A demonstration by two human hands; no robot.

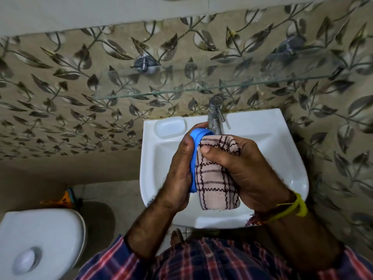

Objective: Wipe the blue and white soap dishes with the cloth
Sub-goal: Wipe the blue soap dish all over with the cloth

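Note:
I hold the blue soap dish (195, 156) on edge over the white sink (157, 158), my left hand (179, 174) gripping it from the left side. My right hand (252, 170) grips the pink checked cloth (214, 178) and presses it against the dish's inner face, thumb on top of the cloth. Most of the blue dish is hidden behind the cloth and my fingers. The white soap dish (170, 127) lies flat on the sink's back left corner, apart from both hands.
A steel tap (215, 116) rises just behind my hands. A glass shelf (201, 88) juts from the leaf-patterned wall above it. A white toilet cistern lid (40, 239) sits at lower left, with an orange object (64, 200) on the floor behind it.

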